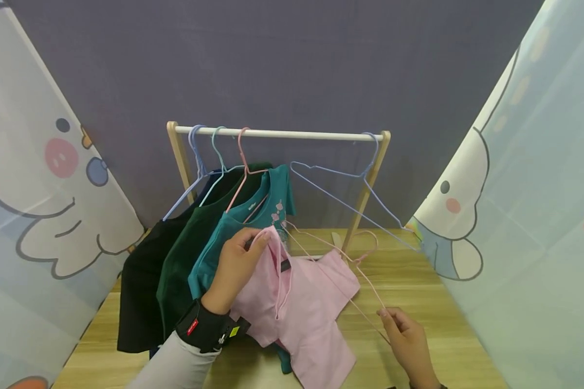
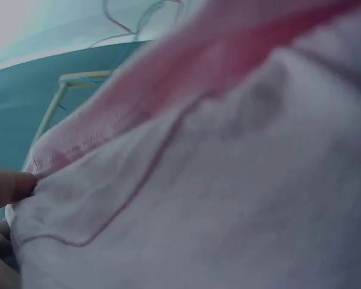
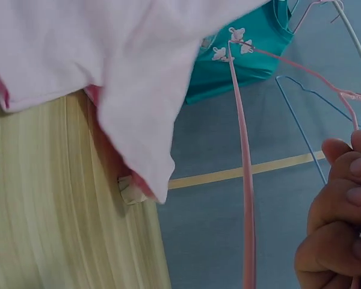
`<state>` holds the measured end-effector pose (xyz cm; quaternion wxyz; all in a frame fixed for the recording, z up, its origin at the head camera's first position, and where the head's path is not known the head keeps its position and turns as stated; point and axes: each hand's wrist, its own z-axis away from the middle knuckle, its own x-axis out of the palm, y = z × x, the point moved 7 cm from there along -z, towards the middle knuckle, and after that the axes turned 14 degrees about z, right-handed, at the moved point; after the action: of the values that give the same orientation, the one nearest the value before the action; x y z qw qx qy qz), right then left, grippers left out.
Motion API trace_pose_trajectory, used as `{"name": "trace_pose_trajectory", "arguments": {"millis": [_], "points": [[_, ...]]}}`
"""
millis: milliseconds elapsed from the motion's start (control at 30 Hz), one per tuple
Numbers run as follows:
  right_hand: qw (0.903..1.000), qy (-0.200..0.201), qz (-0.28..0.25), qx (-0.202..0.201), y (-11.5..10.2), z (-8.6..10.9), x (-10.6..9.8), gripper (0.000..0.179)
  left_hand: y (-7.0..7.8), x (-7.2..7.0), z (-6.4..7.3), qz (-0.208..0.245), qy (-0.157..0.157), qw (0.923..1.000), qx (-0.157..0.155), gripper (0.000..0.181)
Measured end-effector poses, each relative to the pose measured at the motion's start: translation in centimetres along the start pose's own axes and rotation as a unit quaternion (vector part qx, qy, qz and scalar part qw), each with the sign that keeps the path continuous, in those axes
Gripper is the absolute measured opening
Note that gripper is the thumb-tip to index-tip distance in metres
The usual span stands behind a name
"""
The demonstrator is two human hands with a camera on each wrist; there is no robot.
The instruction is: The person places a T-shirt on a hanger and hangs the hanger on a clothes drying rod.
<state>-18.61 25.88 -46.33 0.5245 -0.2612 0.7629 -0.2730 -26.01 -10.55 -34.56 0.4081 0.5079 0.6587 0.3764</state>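
My left hand (image 1: 238, 262) pinches the upper edge of a pink short-sleeved top (image 1: 316, 302) near its neck opening, where a small dark label shows. The rest of the top hangs down below that hand. In the left wrist view the pink cloth (image 2: 228, 180) fills most of the picture, with a thumb at its edge. My right hand (image 1: 409, 340) grips one end of a pink wire hanger (image 1: 370, 281). Its hook points away to the back, and its far end lies close to the teal shirt. Part of its lower bar is hidden behind the top's sleeve.
A small rack with a white rail (image 1: 292, 134) stands on the wooden table (image 1: 448, 335). On its left hang a teal shirt (image 1: 214, 248) on a pink hanger, a dark green garment (image 1: 180, 265) and a black one (image 1: 143, 292). A bare blue hanger (image 1: 331, 189) hangs at the right.
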Motion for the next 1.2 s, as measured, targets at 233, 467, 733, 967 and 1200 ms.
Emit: {"name": "trace_pose_trajectory", "arguments": {"millis": [233, 467, 733, 967, 1200], "points": [[0.9965, -0.053, -0.06, 0.025, 2.6, 0.0, 0.0, 0.016, -2.8, -0.5, 1.0, -0.001, 0.013, 0.9998, -0.014, 0.031], [0.9784, -0.084, -0.163, -0.095, 0.9, 0.4, -3.1, 0.02, -3.6, -1.0, 1.1, 0.018, 0.008, 0.9998, 0.001, 0.029], [0.9248, -0.104, -0.28, -0.236, -0.4, 1.1, -6.7, 0.035, -4.0, -1.8, 0.8, 0.039, 0.037, 0.9984, -0.018, 0.031], [0.929, -0.089, -0.255, -0.253, -0.5, 1.6, -7.7, 0.037, -4.0, -1.8, 0.8, 0.051, 0.032, 0.9976, -0.035, 0.033], [0.9351, -0.079, -0.247, -0.242, -0.2, 1.8, -7.7, 0.036, -4.0, -1.8, 0.9, 0.056, 0.035, 0.9974, -0.029, 0.032]]}}
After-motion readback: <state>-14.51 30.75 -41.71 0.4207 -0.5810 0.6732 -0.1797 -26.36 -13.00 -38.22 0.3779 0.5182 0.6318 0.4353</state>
